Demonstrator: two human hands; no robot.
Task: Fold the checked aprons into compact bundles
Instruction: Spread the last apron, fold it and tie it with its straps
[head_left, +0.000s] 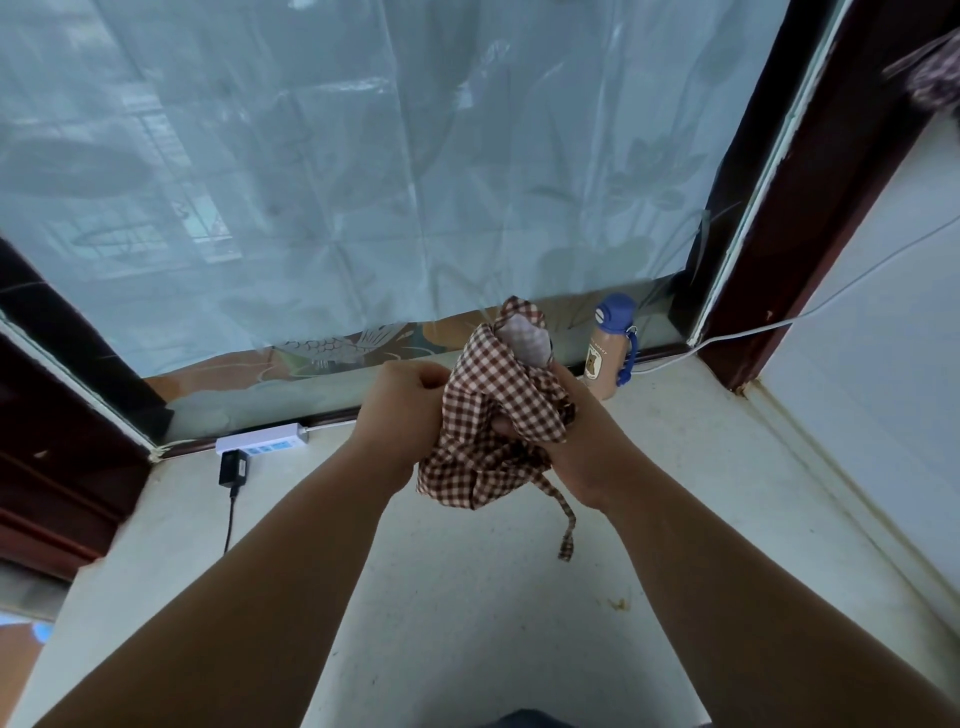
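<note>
A brown-and-white checked apron (491, 410) is bunched up in the air above the pale ledge (467, 597). My left hand (402, 410) grips its left side with curled fingers. My right hand (576, 441) holds the right side, its thumb pressed into the cloth. The pale inner side of the apron shows at the top of the bundle. One checked tie strap (563, 519) hangs loose below my right hand.
A beige bottle with a blue lid (608, 345) stands at the back right by the window. A white power strip (262, 439) with a black plug (234, 467) lies at the back left. A pale blue curtain (363, 156) covers the window. Dark wooden frames flank both sides.
</note>
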